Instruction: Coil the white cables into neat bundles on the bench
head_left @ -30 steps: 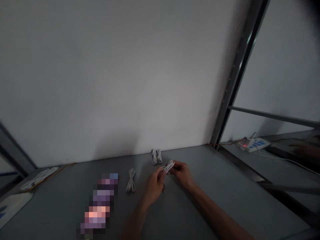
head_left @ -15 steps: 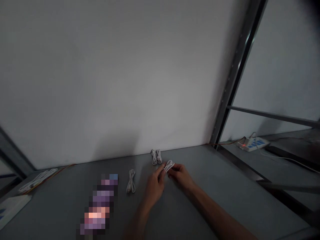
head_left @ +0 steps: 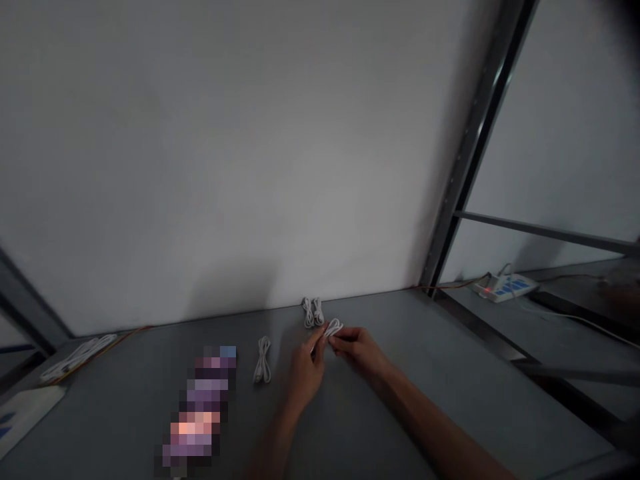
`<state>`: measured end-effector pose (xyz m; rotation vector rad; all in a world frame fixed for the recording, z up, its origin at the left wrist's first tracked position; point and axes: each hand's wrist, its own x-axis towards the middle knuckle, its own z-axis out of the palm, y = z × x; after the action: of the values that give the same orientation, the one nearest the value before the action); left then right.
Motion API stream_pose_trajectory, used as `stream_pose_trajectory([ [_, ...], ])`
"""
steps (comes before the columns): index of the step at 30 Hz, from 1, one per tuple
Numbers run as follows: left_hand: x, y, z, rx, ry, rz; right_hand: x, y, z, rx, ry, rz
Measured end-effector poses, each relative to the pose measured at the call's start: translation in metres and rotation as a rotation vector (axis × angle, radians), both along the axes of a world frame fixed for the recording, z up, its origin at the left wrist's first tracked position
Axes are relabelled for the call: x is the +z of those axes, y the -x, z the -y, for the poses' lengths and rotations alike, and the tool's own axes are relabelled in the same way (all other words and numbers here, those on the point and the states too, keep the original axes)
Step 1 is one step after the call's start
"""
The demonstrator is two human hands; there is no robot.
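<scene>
A looped white cable (head_left: 334, 327) is pinched between my two hands above the grey shelf (head_left: 400, 413). My left hand (head_left: 309, 367) grips it from the left with thumb and fingers closed. From the right, my right hand (head_left: 361, 348) closes its fingertips on the same bundle. Just behind my hands, two bundled white cables (head_left: 313, 313) lie side by side near the wall. Another white cable bundle (head_left: 262, 360), folded into a bow, rests left of my left hand. The ends of the held cable are hidden by my fingers.
A pixelated, lit object (head_left: 197, 407) lies at the front left. White cable coils (head_left: 79, 357) and a power strip (head_left: 30, 420) sit at the far left. Beyond the metal upright (head_left: 463, 173) stands another power strip (head_left: 507, 287) with a red light.
Both hands, with the cable between them, have shifted slightly left. The cable is still held by both, and the other bundles stay where they were.
</scene>
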<state>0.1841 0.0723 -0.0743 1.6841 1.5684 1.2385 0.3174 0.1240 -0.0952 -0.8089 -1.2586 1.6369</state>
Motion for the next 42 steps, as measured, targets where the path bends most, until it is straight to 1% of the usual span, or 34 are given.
stream_pose_trajectory([
  [3,-0.005,-0.001,-0.002,-0.03,0.016,-0.027,-0.005,0.001,-0.001,-0.028,0.069,-0.012],
  [7,-0.007,-0.001,-0.004,-0.05,0.006,-0.039,-0.009,0.004,-0.002,-0.054,0.075,-0.01],
  [13,-0.005,-0.001,-0.004,-0.034,-0.016,-0.036,-0.005,0.005,-0.002,-0.065,0.107,0.039],
  [22,-0.012,0.0,-0.007,0.001,-0.072,-0.041,-0.007,0.002,-0.002,-0.045,0.099,0.075],
  [28,-0.012,-0.001,-0.006,-0.008,-0.066,-0.01,-0.001,0.005,0.0,-0.028,0.085,0.085],
  [32,-0.01,-0.003,-0.006,0.007,-0.066,0.027,0.0,0.005,-0.001,-0.024,0.04,0.089],
  [37,-0.008,0.0,-0.006,0.077,-0.027,0.062,-0.001,0.004,-0.001,0.031,-0.011,0.096],
  [42,-0.007,0.003,-0.006,0.11,0.018,0.089,0.001,0.004,0.0,0.049,-0.153,0.125],
])
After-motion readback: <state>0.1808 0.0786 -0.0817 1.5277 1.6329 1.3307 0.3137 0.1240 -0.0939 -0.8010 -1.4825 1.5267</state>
